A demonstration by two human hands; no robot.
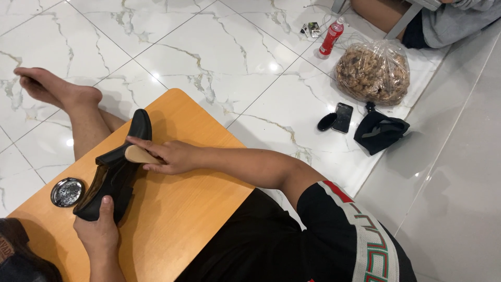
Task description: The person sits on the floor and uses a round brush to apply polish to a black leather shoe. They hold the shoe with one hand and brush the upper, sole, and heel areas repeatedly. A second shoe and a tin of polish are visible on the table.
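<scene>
Black leather shoe [116, 172] lying at the left centre of the frame on a light orange wooden board [177, 209], its toe pointing toward the upper part of the frame. Head view. The board's lower left corner is being cut off by the frame edge, and a dark object at the bottom left corner is showing only in part and cannot be identified. The shoe's far side and sole are hidden against the board. The left hand [99, 230], entering from the bottom edge, is clasping the heel end of the shoe, thumb lying on top; its fingers are tucked beneath and out of sight. The right hand [169, 155], reaching in from the right, is gripping a pale wooden brush [140, 154] and pressing it on the shoe's opening; the bristles are hidden against the leather. The shoe is thus lying between the two hands, touching both. A small round metal tin [67, 191] is sitting just left of the shoe. On the marble floor [224, 57] at the upper right, a clear bag of brown pieces [372, 72], a red bottle [331, 36], a dark phone [343, 117] and a black cloth [380, 133] are resting well apart from the board. Another person is sitting at the top right, largely cut off.
</scene>
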